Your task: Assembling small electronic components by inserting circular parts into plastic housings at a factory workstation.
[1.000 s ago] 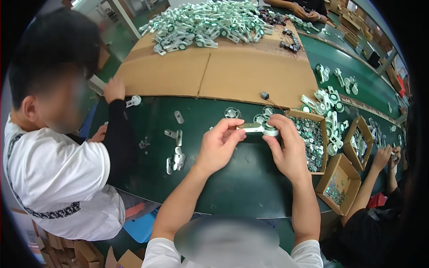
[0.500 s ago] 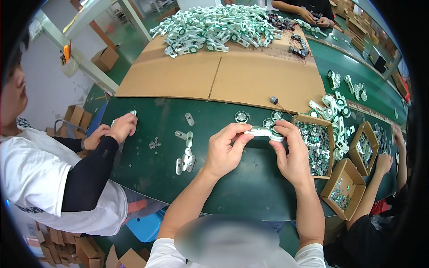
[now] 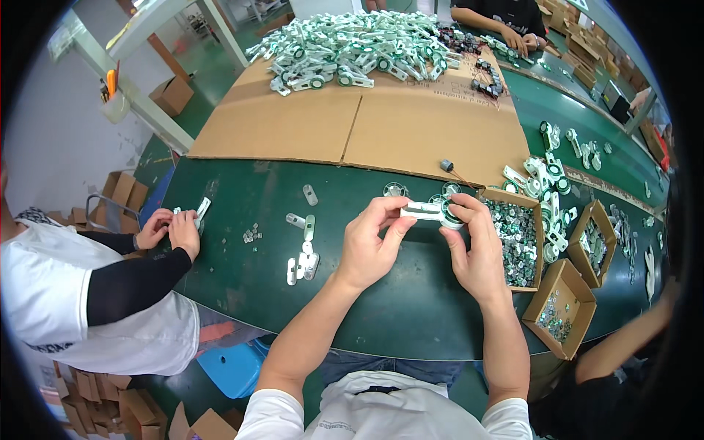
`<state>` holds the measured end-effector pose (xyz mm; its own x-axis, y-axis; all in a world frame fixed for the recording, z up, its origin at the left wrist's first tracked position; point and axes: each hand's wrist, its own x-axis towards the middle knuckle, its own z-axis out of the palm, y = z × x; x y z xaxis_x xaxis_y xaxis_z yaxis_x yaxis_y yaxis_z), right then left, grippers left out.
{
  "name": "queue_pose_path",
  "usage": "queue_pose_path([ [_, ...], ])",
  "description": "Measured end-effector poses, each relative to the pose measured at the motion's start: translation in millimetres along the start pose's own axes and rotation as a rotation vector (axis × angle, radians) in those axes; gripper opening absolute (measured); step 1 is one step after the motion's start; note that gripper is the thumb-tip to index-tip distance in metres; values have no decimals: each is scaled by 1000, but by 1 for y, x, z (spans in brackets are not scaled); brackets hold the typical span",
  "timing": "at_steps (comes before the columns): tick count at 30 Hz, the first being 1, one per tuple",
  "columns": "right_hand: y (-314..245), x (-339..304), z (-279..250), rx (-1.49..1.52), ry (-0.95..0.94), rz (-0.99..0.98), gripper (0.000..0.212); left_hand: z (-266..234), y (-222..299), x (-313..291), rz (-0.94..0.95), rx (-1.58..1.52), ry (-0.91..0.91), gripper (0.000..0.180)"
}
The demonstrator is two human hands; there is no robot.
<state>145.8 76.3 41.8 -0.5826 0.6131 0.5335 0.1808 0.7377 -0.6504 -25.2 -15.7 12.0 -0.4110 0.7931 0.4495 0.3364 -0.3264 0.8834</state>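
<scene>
In front of me, my left hand [image 3: 371, 246] pinches the straight end of a white plastic housing [image 3: 423, 210]. My right hand [image 3: 477, 253] grips the round end of the same housing, where a dark green ring shows. The piece lies level between my fingers, above the green table, its slotted side up. Just beyond it are round spoked grilles [image 3: 396, 189], partly hidden by my hands. To the left of my left hand lie several small oblong cover pieces [image 3: 309, 228], some white and some clear.
A heap of white-green housings [image 3: 359, 48] rests on flat cardboard [image 3: 440, 136]. A box of small parts [image 3: 518, 238] and another box [image 3: 561, 308] stand at right, near more housings [image 3: 546, 176]. Co-workers sit left, right and across. A small motor [image 3: 447, 166] lies on the cardboard.
The housing has tilted slightly in my hands, showing more of its slotted side. The co-worker at left has drawn both hands back toward the table edge; the right co-worker's hands have left the parts.
</scene>
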Motion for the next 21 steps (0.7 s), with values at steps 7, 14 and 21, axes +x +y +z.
queue_pose_path([
  [7, -4, -2, 2, -14, -4, 40, 30, -2, 1, 2, 50, 65, 37, 17],
  [14, -2, 2, -11, -53, -70, 161, 23, -5, 9, 17, -190, 77, -37, 26],
  [21, 39, 65, -38, 292, 59, 680, 35, -122, -38, 22, -463, 1121, 367, 34],
])
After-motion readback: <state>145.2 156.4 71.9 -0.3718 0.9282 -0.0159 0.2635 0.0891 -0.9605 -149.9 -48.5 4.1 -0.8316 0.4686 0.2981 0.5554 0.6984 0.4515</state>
